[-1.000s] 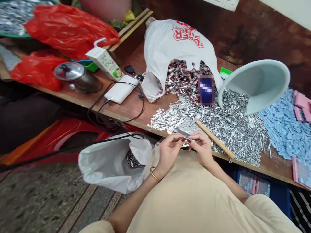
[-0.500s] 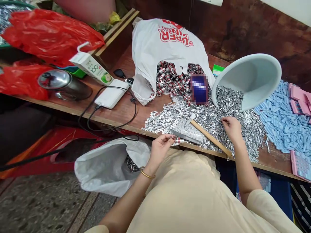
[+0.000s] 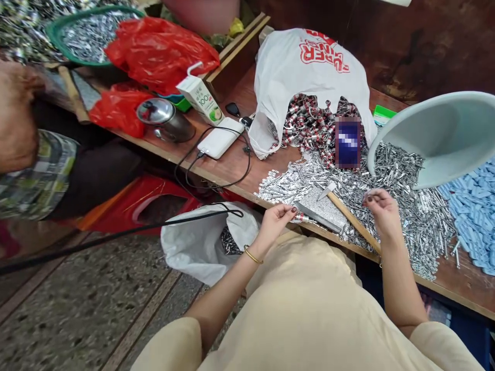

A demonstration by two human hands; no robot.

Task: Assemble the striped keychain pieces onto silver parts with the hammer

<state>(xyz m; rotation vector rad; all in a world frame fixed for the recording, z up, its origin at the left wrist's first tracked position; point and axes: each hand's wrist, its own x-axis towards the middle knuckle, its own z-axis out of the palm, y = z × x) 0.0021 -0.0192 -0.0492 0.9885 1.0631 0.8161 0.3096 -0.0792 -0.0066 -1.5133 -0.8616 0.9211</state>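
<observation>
Loose cream shirt [image 3: 301, 309], plain cloth, creased at front; matching short sleeves either side of it. Beyond the shirt's left sleeve [image 3: 174, 340], one thin gold-coloured bangle [image 3: 252, 255] at the wrist. Dark reddish polish on visible nails.

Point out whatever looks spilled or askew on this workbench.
The grey tub lies tipped on its side, with loose metal pieces spread from its mouth across the bench. The white bag also lies open, red-and-silver parts tumbling out of it. Both could be deliberate, for easy picking; nothing looks clearly damaged.
</observation>
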